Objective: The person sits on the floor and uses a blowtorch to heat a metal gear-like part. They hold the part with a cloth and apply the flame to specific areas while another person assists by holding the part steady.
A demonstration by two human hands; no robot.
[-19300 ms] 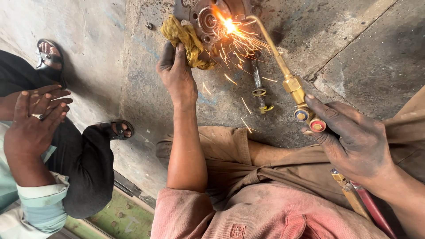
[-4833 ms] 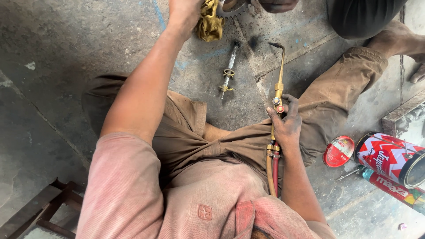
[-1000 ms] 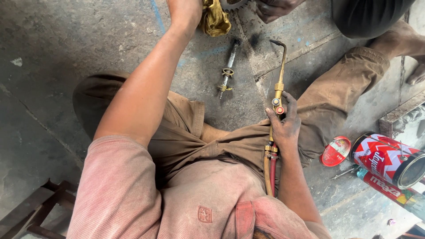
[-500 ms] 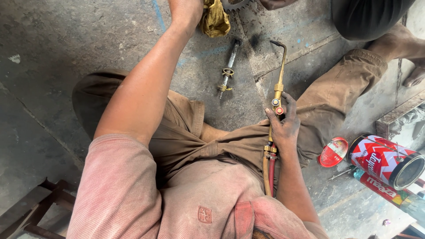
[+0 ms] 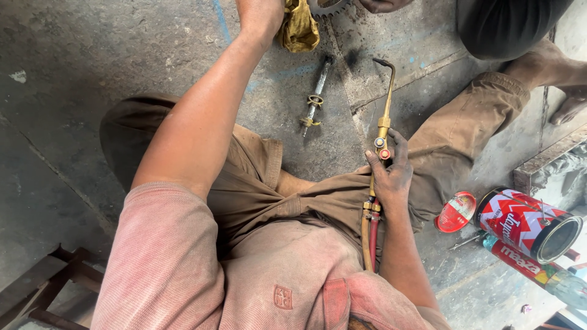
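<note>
I squat on a concrete floor. My right hand (image 5: pixel 390 176) grips the handle of a brass gas torch (image 5: pixel 384 104), fingers on its valve knobs; the bent nozzle points away from me and shows no flame. Red and tan hoses (image 5: pixel 370 238) run back from the handle along my forearm. My left hand (image 5: pixel 260 13) reaches to the top edge and presses on a yellow rag (image 5: pixel 299 25) beside a toothed sprocket (image 5: pixel 327 6), which is mostly cut off. A second metal torch tip with brass fittings (image 5: pixel 315 98) lies on the floor between my arms.
Another person's hand (image 5: pixel 382 5) touches the sprocket at the top; their dark trouser leg (image 5: pixel 501 27) and bare foot (image 5: pixel 565 85) are at the upper right. An open red-and-white tin (image 5: pixel 529 223), its red lid (image 5: pixel 457 212) and a bottle (image 5: pixel 538 272) lie at right. A metal frame (image 5: pixel 43 293) stands lower left.
Nineteen seconds ago the torch burned with sparks at the sprocket; now it is unlit and drawn back towards my lap. Over the last second both hands have stayed almost still.
</note>
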